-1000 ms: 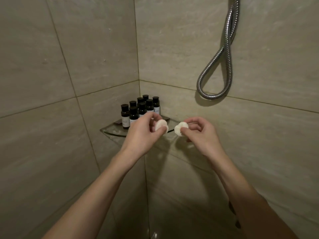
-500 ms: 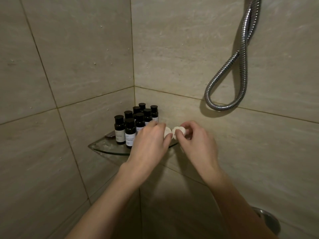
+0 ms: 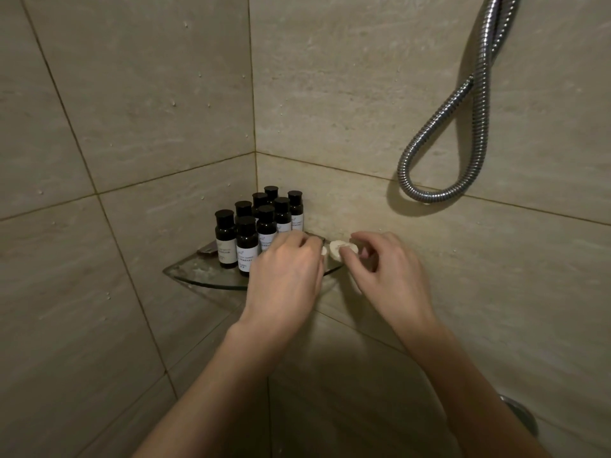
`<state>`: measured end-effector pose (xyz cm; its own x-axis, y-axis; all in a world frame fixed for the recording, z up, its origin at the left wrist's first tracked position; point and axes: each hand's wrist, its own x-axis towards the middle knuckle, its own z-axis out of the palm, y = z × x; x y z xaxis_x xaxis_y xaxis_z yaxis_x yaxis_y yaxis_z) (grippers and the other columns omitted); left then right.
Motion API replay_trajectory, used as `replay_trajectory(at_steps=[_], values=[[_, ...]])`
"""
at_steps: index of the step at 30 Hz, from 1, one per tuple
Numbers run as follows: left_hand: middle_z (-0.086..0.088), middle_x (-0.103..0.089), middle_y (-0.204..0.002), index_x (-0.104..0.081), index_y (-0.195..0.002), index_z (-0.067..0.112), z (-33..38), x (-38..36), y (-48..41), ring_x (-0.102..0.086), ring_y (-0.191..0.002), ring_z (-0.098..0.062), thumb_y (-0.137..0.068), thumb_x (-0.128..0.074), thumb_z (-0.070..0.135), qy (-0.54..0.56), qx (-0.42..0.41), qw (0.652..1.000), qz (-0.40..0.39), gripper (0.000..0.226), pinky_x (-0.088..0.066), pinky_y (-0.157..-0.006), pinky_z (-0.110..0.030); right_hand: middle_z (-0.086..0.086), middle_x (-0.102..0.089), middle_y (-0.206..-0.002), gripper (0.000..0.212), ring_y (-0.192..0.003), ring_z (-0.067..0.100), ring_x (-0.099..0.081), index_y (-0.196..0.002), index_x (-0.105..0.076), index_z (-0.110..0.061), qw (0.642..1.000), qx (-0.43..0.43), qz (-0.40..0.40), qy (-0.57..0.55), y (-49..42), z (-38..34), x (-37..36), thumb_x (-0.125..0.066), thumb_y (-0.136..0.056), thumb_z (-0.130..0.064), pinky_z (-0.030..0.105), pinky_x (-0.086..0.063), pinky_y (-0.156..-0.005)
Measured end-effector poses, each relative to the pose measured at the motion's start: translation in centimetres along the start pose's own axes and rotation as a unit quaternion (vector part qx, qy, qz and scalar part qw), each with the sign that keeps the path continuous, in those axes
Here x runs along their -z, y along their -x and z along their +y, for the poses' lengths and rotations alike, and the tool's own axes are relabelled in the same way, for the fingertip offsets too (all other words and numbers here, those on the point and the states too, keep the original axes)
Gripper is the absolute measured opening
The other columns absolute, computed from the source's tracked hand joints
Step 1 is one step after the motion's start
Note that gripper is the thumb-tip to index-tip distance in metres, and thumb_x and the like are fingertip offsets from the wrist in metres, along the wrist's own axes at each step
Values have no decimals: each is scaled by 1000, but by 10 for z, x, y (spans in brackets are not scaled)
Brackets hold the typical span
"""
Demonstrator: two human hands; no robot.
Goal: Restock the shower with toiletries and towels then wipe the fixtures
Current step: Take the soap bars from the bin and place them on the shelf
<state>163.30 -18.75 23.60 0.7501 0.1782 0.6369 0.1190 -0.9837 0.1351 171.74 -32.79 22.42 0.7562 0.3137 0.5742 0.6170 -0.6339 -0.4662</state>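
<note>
While poised over shelf (image 3: 198, 277), right hand (image 3: 380, 276): pinches round soap (image 3: 344, 249), centre frame.
Left hand (image 3: 287, 279): curled round second soap (image 3: 323, 251), mostly hidden.
Drop spot: shelf's right end, just below both soaps; bottles (image 3: 258, 226) crowd left.

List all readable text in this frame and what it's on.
Nothing reads clearly.
White labels on the dark bottles: small print, too blurred to read.
Round soap wrapper in the right hand: faint print, illegible.
Second soap in the left hand: mostly hidden, no text visible.
</note>
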Motion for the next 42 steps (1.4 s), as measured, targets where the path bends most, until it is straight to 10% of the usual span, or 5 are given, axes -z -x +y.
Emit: replay_trajectory(at_steps=[23, 38, 42], values=[[-5, -61, -97, -65, -98, 14, 7, 3, -12, -62, -97, -28, -90, -62, 2, -83, 32, 996, -31, 14, -37, -59, -34, -2, -59, -97, 30, -98, 20, -59, -112, -71, -28, 997, 32, 24, 59, -4, -13, -21, -51, -99, -48, 37, -51, -72], [1, -66, -93, -69, -107, 11, 21, -13, 55, -59, -86, -15, -93, -61, 17, 87, -49, 982, 158, 18, -50, -67, -25, -8, -69, -81, 12, -76, 10, -61, -96, -75, -18, 977, 115, 169, -64, 46, 24, -28, -63, -91, -19, 31, -51, -60], [9, -65, -85, -65, -97, 20, 22, -42, 87, -58, -79, -10, -92, -60, 23, 107, -46, 991, 60, 8, -50, -58, -27, -7, -71, -81, 12, -73, 7, -61, -94, -76, -15, 976, 132, 145, -92, 74, 39, -36, -65, -88, -15, 22, -48, -60]])
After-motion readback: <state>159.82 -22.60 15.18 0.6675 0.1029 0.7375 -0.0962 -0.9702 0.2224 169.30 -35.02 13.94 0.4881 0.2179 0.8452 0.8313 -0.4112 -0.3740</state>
